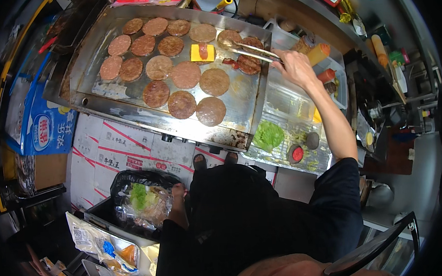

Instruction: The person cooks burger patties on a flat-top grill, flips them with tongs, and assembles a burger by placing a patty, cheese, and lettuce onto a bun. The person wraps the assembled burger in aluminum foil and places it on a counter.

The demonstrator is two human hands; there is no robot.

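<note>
My right hand (296, 69) grips metal tongs (255, 53) at the griddle's right end. Their tips reach a browned patty (230, 34) in the back row; whether they pinch it I cannot tell. Several round patties, some pinkish and some browned, lie in rough rows on the flat-top griddle (237, 89). One carries a yellow cheese slice (195, 53) topped with a small reddish meat strip (203, 51). Dark red scraps (231, 63) lie beside the patty (248, 64) below the tongs. My left hand (178, 190) hangs low beside the bin's black bag; its fingers are mostly hidden.
Right of the griddle, a wire rack tray (280, 111) bears lettuce (268, 135), a red-topped dark round item (296, 154) and another dark round piece (312, 140). Behind it, a clear tub (341, 92) holds sauce bottles. The lined bin (108, 215) contains food waste. Printed cardboard (92, 146) covers the floor.
</note>
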